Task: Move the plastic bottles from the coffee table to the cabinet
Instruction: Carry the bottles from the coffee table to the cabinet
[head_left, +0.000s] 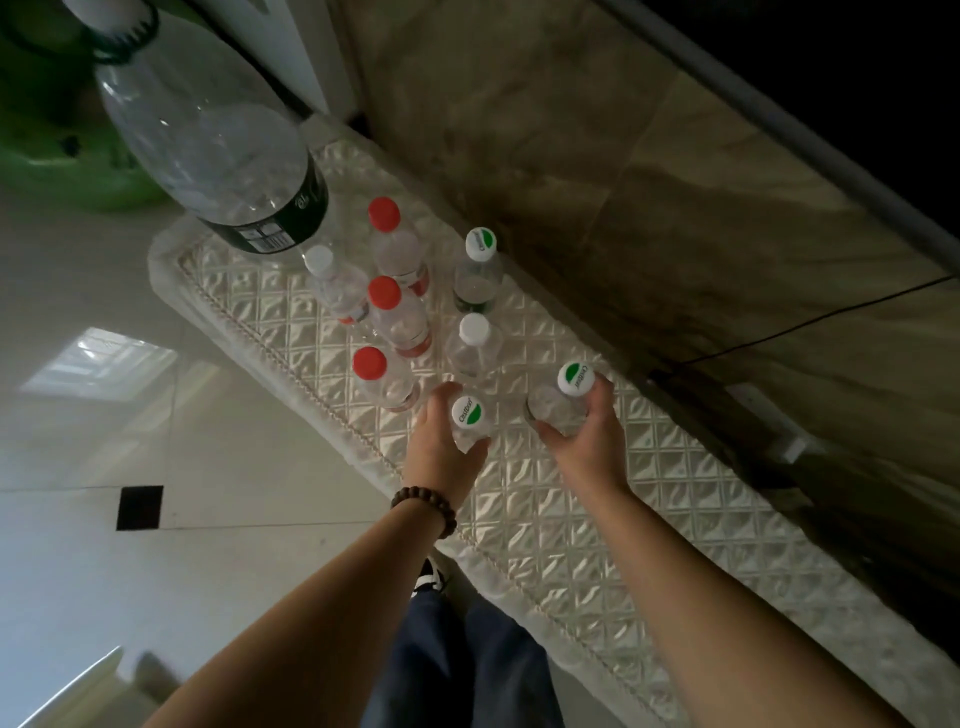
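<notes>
Both your arms reach forward and down over the quilted worktop (545, 519). Your left hand (447, 436) wraps one green-capped bottle (467, 415); your right hand (587, 426) grips another green-capped bottle (563, 395).

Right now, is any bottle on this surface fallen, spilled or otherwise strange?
Nothing stands out. The small bottles stand upright with caps on, no spill shows, and the left hand and right hand each grip one green-and-white-capped bottle.

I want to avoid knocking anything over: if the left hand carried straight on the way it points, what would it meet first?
Probably the plain white-capped bottle, standing just beyond the left hand and the green-and-white-capped bottle it grips; depth is hard to judge.
</notes>
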